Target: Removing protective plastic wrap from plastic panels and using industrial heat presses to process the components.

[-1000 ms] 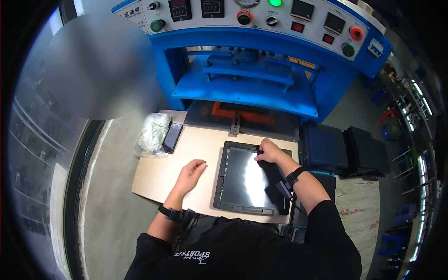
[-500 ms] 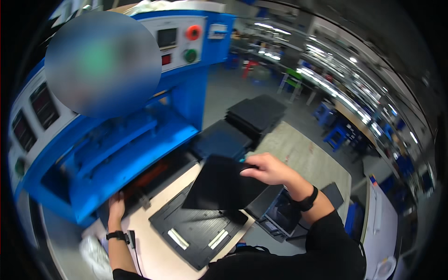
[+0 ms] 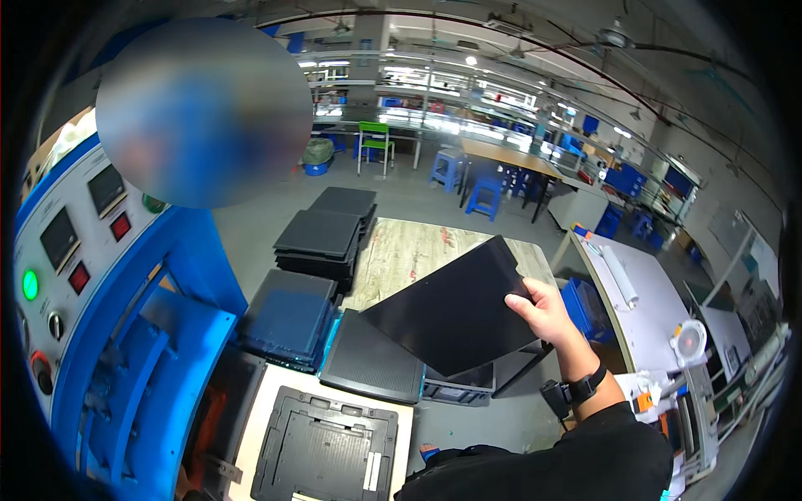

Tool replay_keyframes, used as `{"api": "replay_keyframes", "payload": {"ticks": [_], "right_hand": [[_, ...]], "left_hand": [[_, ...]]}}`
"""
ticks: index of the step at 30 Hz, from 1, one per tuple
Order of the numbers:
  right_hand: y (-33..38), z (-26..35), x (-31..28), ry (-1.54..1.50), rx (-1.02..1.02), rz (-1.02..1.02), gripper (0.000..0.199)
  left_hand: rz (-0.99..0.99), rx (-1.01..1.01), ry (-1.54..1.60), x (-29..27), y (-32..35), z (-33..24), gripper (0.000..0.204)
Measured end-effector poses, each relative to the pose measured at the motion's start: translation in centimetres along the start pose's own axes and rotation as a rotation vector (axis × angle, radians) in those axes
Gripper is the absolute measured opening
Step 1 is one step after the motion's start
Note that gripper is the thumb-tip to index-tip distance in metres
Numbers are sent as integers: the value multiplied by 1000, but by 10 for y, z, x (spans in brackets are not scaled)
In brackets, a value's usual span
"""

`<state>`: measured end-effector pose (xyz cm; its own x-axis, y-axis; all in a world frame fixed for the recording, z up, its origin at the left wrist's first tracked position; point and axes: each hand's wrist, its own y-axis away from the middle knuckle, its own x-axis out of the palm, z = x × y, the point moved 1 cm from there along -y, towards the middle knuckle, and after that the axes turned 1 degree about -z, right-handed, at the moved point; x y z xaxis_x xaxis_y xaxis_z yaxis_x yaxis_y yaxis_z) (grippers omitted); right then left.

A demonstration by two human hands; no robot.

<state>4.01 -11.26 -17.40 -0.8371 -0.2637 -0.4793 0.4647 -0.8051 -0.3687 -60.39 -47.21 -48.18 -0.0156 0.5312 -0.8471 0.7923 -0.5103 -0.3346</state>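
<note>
My right hand (image 3: 541, 311) pinches the right edge of a thin black rectangular panel (image 3: 451, 313), thumb on top. The panel is held tilted above the wood-patterned tabletop (image 3: 401, 250) and a ribbed black sheet (image 3: 372, 361). At the lower left edge only a sliver of my left hand (image 3: 182, 483) shows, beside the dark bed of the blue press (image 3: 188, 334); its fingers are hidden. A black molded fixture (image 3: 326, 447) with a recessed middle and pale strips lies on the light board in front of me.
Stacks of black panels (image 3: 322, 230) and a bluish-topped stack (image 3: 284, 309) stand beyond the fixture. A dark crate (image 3: 459, 388) sits below the held panel. At right are a white table (image 3: 643, 284) and a blue bin (image 3: 585, 309). Blue stools (image 3: 484, 196) stand farther off.
My view has swung to the right. My right hand has carried the panel from over the fixture to over the tabletop. My left hand has mostly slipped out of view.
</note>
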Motion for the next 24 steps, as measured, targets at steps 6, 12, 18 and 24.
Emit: {"api": "replay_keyframes", "payload": {"ticks": [6,12,18,24], "right_hand": [[2,-25,-9,39,-4,-88,21],[-11,-27,12,89,-166,-15,10],[-62,-3,75,96,-440,224,7],[-67,35,224,-146,-969,664,39]], "left_hand": [[-111,-62,71,-13,14,49,37],[-281,-375,31,-70,170,17,34],[-132,-466,179,-113,277,-127,16],[-84,-510,15,-105,344,-213,18]]}}
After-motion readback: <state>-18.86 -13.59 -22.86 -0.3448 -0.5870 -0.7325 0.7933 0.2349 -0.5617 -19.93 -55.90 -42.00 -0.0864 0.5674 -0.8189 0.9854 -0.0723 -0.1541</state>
